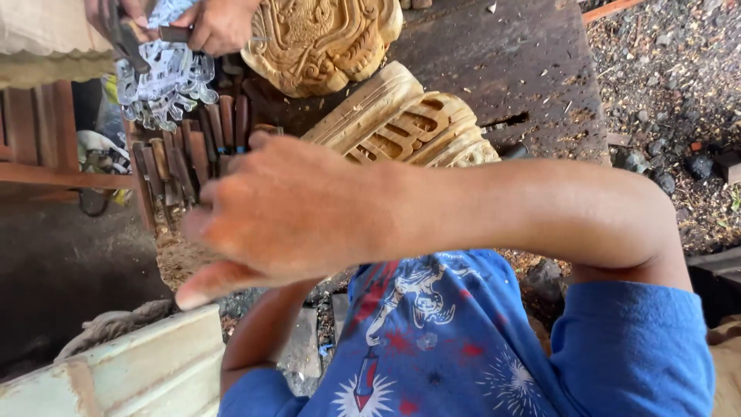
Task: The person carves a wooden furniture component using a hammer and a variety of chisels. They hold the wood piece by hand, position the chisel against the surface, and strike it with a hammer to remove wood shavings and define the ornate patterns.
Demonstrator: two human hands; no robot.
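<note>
My right hand (285,216) is raised across the middle of the view with its back toward me, blurred, fingers together and thumb sticking out low left. Its palm side is hidden, so I cannot tell if it holds anything. My left forearm (258,340) rises from the bottom and ends under the right hand, which hides my left hand. Just beyond lie a pale carved wooden block (405,120) and a row of wooden-handled chisels (185,150). My blue printed shirt (455,340) fills the bottom.
At the top another person's hands (216,27) hold a white lacy paper cut-out (166,73) and a dark tool. A round carved wooden piece (320,38) lies on the dark workbench (525,69). Gravel lies to the right, a pale painted beam (131,371) at bottom left.
</note>
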